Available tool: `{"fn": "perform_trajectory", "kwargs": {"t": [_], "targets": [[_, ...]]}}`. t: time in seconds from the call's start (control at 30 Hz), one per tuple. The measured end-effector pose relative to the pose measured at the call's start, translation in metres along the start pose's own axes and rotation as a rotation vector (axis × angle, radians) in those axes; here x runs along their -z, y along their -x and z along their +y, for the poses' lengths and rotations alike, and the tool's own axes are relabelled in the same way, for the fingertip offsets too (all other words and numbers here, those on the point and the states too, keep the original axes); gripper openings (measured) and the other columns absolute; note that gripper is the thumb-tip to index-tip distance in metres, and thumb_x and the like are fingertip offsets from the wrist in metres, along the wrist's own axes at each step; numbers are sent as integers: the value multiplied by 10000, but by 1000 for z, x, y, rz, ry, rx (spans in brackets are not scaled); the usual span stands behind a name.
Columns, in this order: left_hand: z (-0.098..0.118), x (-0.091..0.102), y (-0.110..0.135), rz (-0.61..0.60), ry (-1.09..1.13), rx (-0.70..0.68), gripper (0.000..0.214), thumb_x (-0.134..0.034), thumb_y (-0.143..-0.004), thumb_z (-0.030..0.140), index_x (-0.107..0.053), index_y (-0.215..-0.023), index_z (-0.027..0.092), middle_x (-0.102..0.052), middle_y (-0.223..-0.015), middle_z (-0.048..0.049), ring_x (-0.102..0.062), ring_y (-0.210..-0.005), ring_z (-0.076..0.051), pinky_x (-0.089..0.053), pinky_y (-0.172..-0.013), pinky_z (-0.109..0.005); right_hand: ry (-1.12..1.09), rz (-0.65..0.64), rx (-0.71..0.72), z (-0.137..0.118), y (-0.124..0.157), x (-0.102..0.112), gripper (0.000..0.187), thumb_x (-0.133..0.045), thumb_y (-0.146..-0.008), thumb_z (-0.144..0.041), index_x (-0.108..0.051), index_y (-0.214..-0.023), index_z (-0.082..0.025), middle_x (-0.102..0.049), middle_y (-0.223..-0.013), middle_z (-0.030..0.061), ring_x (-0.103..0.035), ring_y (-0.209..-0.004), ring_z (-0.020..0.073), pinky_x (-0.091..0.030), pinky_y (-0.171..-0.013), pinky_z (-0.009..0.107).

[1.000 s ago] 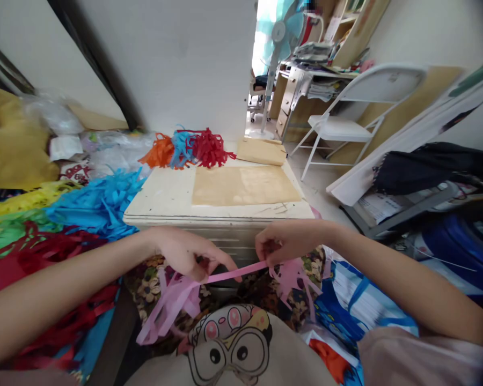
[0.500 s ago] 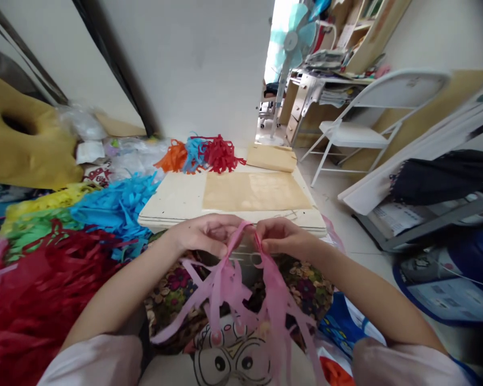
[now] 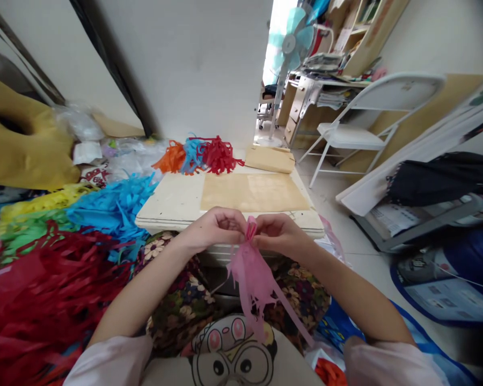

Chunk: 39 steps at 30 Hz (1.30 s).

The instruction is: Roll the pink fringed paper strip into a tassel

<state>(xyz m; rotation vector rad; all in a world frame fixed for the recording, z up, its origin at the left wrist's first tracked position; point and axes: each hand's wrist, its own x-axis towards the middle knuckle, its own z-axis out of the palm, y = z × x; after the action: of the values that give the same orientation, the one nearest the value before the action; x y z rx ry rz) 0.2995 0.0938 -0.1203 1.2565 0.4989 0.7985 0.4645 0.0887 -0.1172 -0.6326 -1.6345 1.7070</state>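
Observation:
My left hand point(image 3: 216, 229) and my right hand point(image 3: 279, 234) meet in front of me, both pinched on the top of a pink fringed paper tassel point(image 3: 256, 279). Its cut strips hang down together over my lap. A small loop of the pink paper sticks up between my fingertips. Just beyond my hands is the front edge of a low white table point(image 3: 173, 201).
Orange, blue and red tassels point(image 3: 197, 154) lie at the table's far edge, beside a brown envelope point(image 3: 270, 159). Heaps of red point(image 3: 44, 289), blue point(image 3: 112, 206), green and yellow fringed paper fill the left. A white folding chair point(image 3: 362, 131) and a fan point(image 3: 292, 45) stand at the back right.
The pink strip was stretched flat between my hands, then folded in half. My hands have come together and the two hanging halves are now gathered into one bunch.

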Motion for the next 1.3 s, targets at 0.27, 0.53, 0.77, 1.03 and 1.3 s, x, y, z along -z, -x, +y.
{"fn": "perform_trajectory", "kwargs": {"t": [0.27, 0.53, 0.77, 1.03, 1.3], "targets": [[-5, 4, 0, -42, -11, -71, 77, -634, -574, 88, -577, -592, 135, -539, -618, 26, -487, -590, -63, -376, -566, -179, 152, 32, 26, -2, -2, 0, 91, -628, -614, -210, -596, -652, -134, -571, -627, -14, -488, -583, 70, -386, -577, 210], [-10, 4, -1, -2, 13, -48, 150, -696, -520, 190, -568, -570, 131, -511, -629, 25, -476, -607, -81, -365, -570, -199, 348, 126, 28, -9, 3, -10, 89, -620, -603, -186, -565, -630, -121, -526, -580, -24, -440, -546, 68, -348, -529, 203], [-16, 2, 1, 55, 33, -102, 122, -676, -561, 220, -589, -607, 147, -502, -646, 23, -453, -620, -69, -348, -566, -175, 393, 168, 97, -7, 4, -11, 64, -558, -661, -192, -567, -664, -130, -529, -607, -20, -449, -570, 72, -365, -563, 213], [-17, 0, 0, 91, 7, -100, 132, -685, -519, 189, -583, -581, 134, -535, -651, 8, -480, -625, -91, -372, -582, -206, 298, 11, 44, -5, 1, 0, 82, -560, -661, -211, -554, -669, -131, -519, -617, -21, -450, -586, 73, -367, -569, 211], [-17, -1, 3, 161, -124, -109, 81, -629, -601, 180, -580, -640, 128, -557, -627, 5, -486, -582, -76, -374, -548, -186, 468, 62, 63, -11, 7, 1, 76, -510, -693, -203, -503, -662, -134, -503, -645, -2, -443, -607, 82, -370, -581, 228]]}}
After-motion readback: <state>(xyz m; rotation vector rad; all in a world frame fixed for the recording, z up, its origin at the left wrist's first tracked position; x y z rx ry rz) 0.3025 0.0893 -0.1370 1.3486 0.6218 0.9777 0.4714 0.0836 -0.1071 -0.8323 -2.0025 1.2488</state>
